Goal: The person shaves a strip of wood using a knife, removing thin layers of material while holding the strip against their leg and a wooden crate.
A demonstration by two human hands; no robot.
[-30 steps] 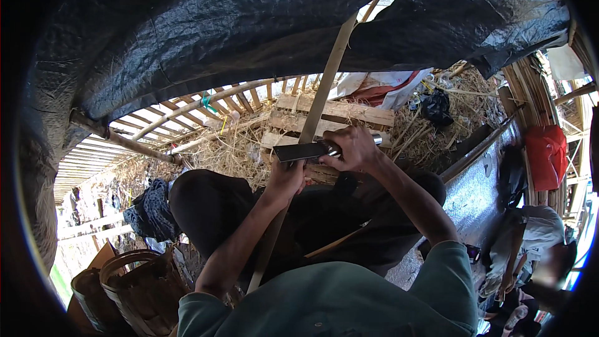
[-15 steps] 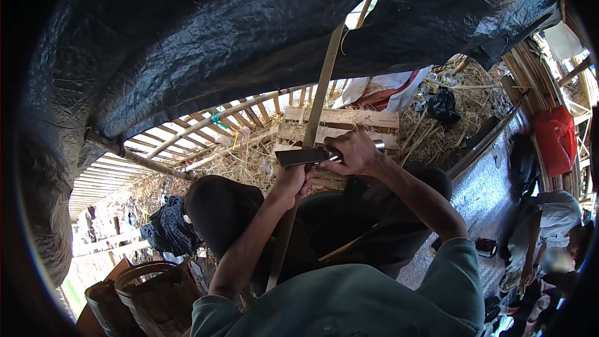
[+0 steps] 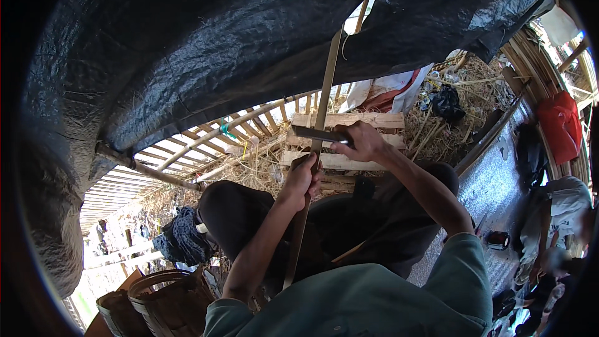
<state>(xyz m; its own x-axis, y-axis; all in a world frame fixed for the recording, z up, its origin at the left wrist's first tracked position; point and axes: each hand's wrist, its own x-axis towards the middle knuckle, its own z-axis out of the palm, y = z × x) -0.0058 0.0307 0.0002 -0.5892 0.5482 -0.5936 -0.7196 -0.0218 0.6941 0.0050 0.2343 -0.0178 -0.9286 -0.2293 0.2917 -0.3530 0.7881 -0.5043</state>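
Note:
A long flat bamboo strip (image 3: 326, 87) runs from my lap up toward the dark sheet, slightly tilted. My left hand (image 3: 302, 181) is closed around it near its middle. In my right hand (image 3: 364, 141) is a knife by its handle, with the broad dark blade (image 3: 314, 134) pointing left. The blade lies across the strip a little above my left fist; whether its edge presses into the bamboo I cannot tell. The strip's lower end reaches down against my dark trousers.
Wooden slats (image 3: 349, 159) lie beyond my knees among straw and shavings. A black plastic sheet (image 3: 206, 56) hangs ahead. Woven baskets (image 3: 165, 302) stand at lower left. On the right are a red bag (image 3: 557, 126) and another person (image 3: 546, 228).
The knife has moved up along the strip, away from my left fist, so a gap shows between them. Its blade has tilted and looks narrower. The whole view has shifted slightly.

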